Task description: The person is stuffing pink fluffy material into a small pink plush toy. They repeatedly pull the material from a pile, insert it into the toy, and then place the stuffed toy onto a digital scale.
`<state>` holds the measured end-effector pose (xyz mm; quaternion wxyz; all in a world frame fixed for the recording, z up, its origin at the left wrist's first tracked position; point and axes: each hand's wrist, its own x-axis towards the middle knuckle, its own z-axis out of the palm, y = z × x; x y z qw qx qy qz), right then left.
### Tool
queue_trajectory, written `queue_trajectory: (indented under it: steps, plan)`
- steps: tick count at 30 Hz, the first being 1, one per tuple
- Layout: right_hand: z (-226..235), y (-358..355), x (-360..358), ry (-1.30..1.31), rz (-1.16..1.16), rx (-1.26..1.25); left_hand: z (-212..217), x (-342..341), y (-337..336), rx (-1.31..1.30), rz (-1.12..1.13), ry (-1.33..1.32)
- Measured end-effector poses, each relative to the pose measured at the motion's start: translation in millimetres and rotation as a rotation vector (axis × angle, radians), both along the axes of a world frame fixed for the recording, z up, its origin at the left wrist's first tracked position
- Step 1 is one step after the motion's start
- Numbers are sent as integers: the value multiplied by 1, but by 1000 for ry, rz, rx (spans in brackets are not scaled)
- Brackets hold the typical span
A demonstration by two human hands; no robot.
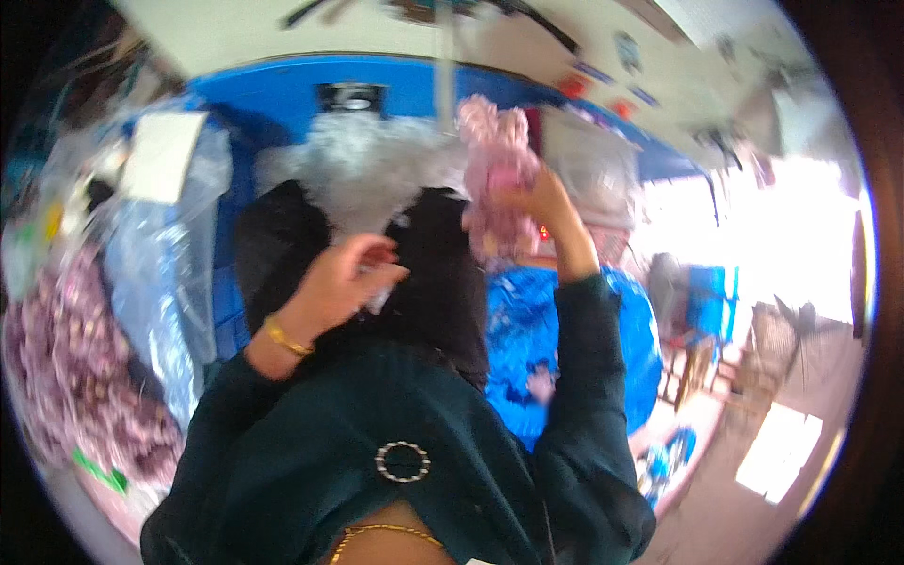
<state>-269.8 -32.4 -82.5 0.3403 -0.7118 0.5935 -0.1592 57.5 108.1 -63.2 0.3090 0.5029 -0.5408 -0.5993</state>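
Two hands raised over a black cloth, one gripping a pink fluffy bundle.

The right hand (pixel 537 196) has its fingers closed around a pink bundle (pixel 497 160), held just above and to the right of the black cloth (pixel 443 273). The left hand (pixel 350 273) lies in front of the black cloth, fingers curled loosely around a small pale scrap (pixel 379 299); motion blur leaves the firmness of that grip unclear. A gold bangle (pixel 285 337) circles the left wrist. White fluff (pixel 363 169) sits directly above the black cloth, a blue plastic bag (pixel 527 339) just right of it, clear plastic wrap (pixel 165 273) to its left.
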Motion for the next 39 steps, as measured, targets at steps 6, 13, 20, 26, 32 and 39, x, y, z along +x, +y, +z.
queue_trajectory:
  steps: [6, 13, 20, 26, 32, 39]
  plan:
    - [82, 95, 124, -482, 132, -200, 24, -22, 2, -322, -97, 285]
    - [89, -30, 158, -640, -191, -501, 50, -50, -105, -31, 277, 834]
    - [80, -20, 154, -679, -215, -387, 46, -38, -103, -187, 171, 458]
    - [80, 27, 152, -604, -375, -385, 30, -44, -65, -196, 244, 490]
    - [57, 75, 43, 63, 26, -880, -11, 122, -21, -369, 454, -277]
    - [41, 133, -175, 869, -110, 150, -60, 465, 90, -33, 1265, -1825]
